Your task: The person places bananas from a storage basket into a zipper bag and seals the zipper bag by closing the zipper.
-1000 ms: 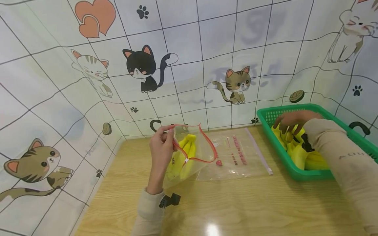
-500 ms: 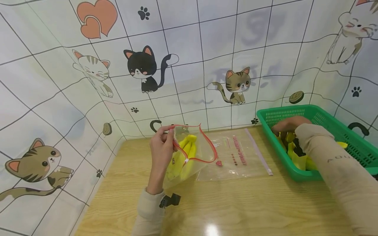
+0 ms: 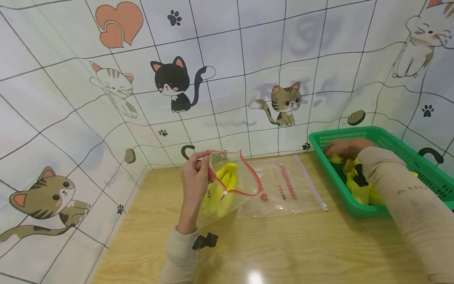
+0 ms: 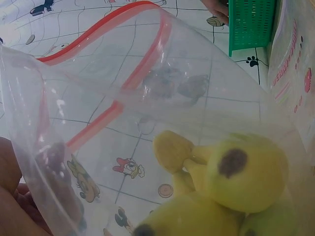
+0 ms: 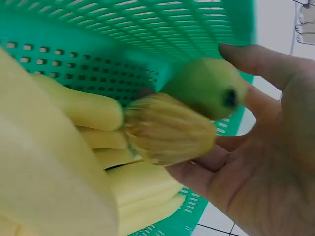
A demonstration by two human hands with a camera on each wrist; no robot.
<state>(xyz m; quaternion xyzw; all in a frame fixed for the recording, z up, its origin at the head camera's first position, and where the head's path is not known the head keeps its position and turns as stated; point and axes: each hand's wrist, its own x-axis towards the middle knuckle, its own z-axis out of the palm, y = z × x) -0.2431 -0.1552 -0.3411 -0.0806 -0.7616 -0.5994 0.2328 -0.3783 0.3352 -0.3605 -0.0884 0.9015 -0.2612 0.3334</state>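
In the head view my left hand (image 3: 195, 173) pinches the red-edged mouth of a clear zip bag (image 3: 244, 203), which gapes wide. Inside the bag lies a bunch of yellow bananas (image 3: 227, 183); their dark-tipped ends show through the plastic in the left wrist view. My right hand (image 3: 345, 148) reaches down into the green basket (image 3: 358, 213). Seen from the right wrist, its fingers curl behind a ribbed brownish banana stem (image 5: 170, 130) and a greenish dark-tipped fruit end (image 5: 209, 88), with the thumb along the top. The fingertips are mostly hidden. More bananas (image 5: 93, 108) lie beside it.
A second clear zip bag (image 3: 283, 185) with a pale lilac slider edge lies flat between the first bag and the basket. Wood-grain table (image 3: 269, 244) spreads in front. Cat-patterned sheeting (image 3: 227, 90) rises behind and at both sides.
My right hand has sunk from above the bananas down into the basket, towards its left far end, and bananas there have shifted. My left hand and its bag stay put.
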